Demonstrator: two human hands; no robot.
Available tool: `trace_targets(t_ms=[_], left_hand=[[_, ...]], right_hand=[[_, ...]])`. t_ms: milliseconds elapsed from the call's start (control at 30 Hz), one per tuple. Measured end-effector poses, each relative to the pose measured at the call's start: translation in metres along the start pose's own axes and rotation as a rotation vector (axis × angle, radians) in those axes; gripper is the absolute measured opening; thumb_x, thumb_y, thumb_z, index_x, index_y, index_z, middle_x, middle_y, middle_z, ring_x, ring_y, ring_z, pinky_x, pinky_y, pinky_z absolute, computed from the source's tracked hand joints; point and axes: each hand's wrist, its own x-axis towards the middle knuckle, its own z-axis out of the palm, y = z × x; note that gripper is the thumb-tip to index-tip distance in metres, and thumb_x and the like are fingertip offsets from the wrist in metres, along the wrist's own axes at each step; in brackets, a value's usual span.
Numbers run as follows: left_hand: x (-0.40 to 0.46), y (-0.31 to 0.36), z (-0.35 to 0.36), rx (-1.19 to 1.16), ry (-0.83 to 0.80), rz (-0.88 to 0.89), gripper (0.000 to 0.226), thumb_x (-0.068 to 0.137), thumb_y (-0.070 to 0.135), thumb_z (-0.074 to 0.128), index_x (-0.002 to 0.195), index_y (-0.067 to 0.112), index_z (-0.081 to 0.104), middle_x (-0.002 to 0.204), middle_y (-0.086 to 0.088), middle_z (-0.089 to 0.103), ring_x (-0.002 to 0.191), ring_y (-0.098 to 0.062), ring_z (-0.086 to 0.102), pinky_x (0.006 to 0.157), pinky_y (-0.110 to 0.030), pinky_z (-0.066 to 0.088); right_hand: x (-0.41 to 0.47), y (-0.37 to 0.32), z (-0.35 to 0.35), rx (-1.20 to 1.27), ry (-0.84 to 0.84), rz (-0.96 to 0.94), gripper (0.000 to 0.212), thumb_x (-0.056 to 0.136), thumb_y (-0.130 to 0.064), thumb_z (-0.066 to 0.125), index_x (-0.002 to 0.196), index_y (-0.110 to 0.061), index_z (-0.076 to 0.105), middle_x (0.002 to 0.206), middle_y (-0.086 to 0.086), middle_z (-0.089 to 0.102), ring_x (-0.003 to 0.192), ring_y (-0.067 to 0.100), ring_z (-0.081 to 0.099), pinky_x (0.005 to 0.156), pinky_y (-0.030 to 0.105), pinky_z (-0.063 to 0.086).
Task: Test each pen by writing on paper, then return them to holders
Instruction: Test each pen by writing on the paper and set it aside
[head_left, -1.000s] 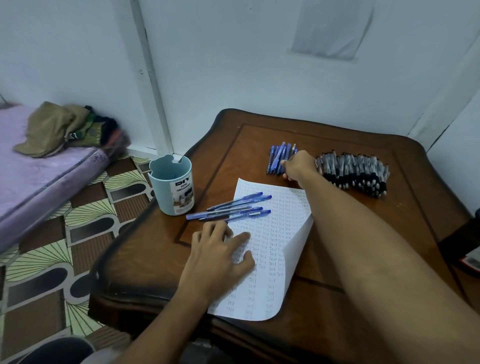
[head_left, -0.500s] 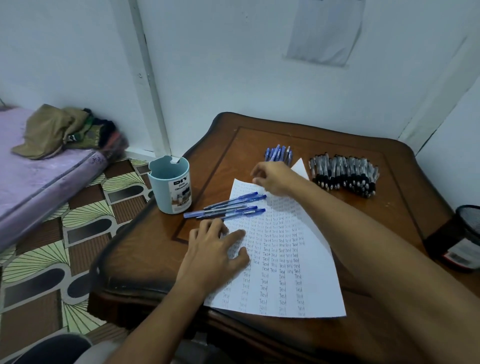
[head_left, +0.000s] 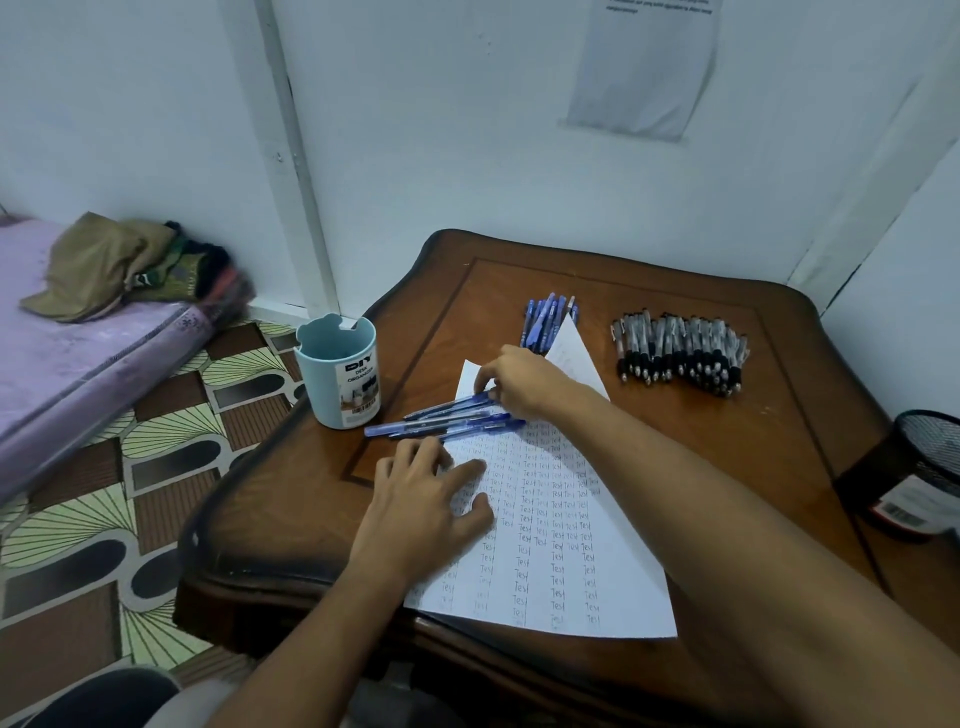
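Blue capped pens (head_left: 447, 418) lie in a loose cluster of roughly five across the upper left part of the paper sheet (head_left: 550, 545), directly under the fingertips of the right hand (head_left: 524, 387) and just beyond the fingers of the left hand (head_left: 421, 506). Right hand: fingers curled down onto the uppermost pen of the cluster, apparently pinching its cap end; the grip is partly hidden, so a firm hold cannot be confirmed. Left hand: spread flat, fingers pressing the left margin of the sheet against the wooden table (head_left: 675, 436). The sheet carries columns of the word "Test" over most of its area; its far corner is lifted, just beyond the right hand. A second small bunch of blue pens (head_left: 545, 319) lies beyond the right hand, and a row of black-grip pens (head_left: 680, 351) lies to that hand's right, well apart. The light blue desk organiser cup (head_left: 340, 371) stands just to the left of the cluster; a black mesh holder (head_left: 914, 473) stands at the table's right edge, far from both hands. Assessment: the step in hand appears to be picking one pen from the cluster. Recommended: isolate a single barrel before lifting so neighbouring pens do not roll off the sheet, maintain the left-hand pressure on the paper, and write in a remaining blank area.
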Motion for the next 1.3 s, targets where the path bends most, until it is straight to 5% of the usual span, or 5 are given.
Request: trace_targets(t_ms=[433, 600, 800, 1000, 1300], left_hand=[[0.0, -0.001, 0.001, -0.011, 0.035, 0.008, 0.043, 0.085, 0.059, 0.044, 0.119, 0.042, 0.065, 0.097, 0.012, 0.04, 0.1, -0.01, 0.037, 0.089, -0.035, 0.032], [0.0, -0.001, 0.003, -0.008, 0.071, 0.013, 0.041, 0.083, 0.057, 0.046, 0.114, 0.04, 0.068, 0.094, 0.011, 0.04, 0.097, -0.011, 0.038, 0.086, -0.035, 0.033], [0.0, -0.002, 0.004, -0.007, 0.057, 0.017, 0.043, 0.083, 0.058, 0.044, 0.116, 0.041, 0.067, 0.094, 0.012, 0.039, 0.098, -0.01, 0.037, 0.087, -0.034, 0.03], [0.001, -0.003, 0.004, -0.007, 0.074, 0.01, 0.047, 0.081, 0.058, 0.044, 0.117, 0.039, 0.069, 0.094, 0.012, 0.04, 0.097, -0.01, 0.037, 0.086, -0.034, 0.03], [0.001, 0.0, 0.003, -0.005, 0.053, 0.014, 0.053, 0.082, 0.061, 0.04, 0.121, 0.039, 0.067, 0.095, 0.012, 0.04, 0.1, -0.01, 0.037, 0.088, -0.034, 0.028]], right_hand=[[-0.017, 0.025, 0.002, 0.16, 0.253, 0.178, 0.031, 0.101, -0.001, 0.047, 0.107, -0.028, 0.063, 0.107, 0.006, 0.047, 0.084, 0.026, 0.058, 0.078, 0.04, 0.055], [-0.051, 0.038, 0.003, 1.046, 0.292, 0.319, 0.025, 0.106, -0.005, 0.042, 0.099, -0.012, 0.065, 0.088, 0.013, 0.063, 0.068, 0.024, 0.061, 0.059, 0.037, 0.051], [-0.081, 0.045, 0.009, 1.748, 0.332, 0.443, 0.017, 0.102, 0.0, 0.048, 0.118, -0.001, 0.056, 0.104, 0.02, 0.055, 0.084, 0.039, 0.073, 0.075, 0.047, 0.062], [-0.097, 0.03, 0.019, 1.82, 0.424, 0.587, 0.038, 0.101, 0.005, 0.046, 0.131, -0.018, 0.049, 0.098, 0.015, 0.059, 0.053, 0.011, 0.042, 0.041, 0.02, 0.033], [-0.116, 0.017, 0.032, 1.783, 0.49, 0.685, 0.024, 0.097, -0.001, 0.044, 0.113, -0.014, 0.056, 0.064, 0.003, 0.048, 0.045, 0.008, 0.029, 0.037, 0.019, 0.02]])
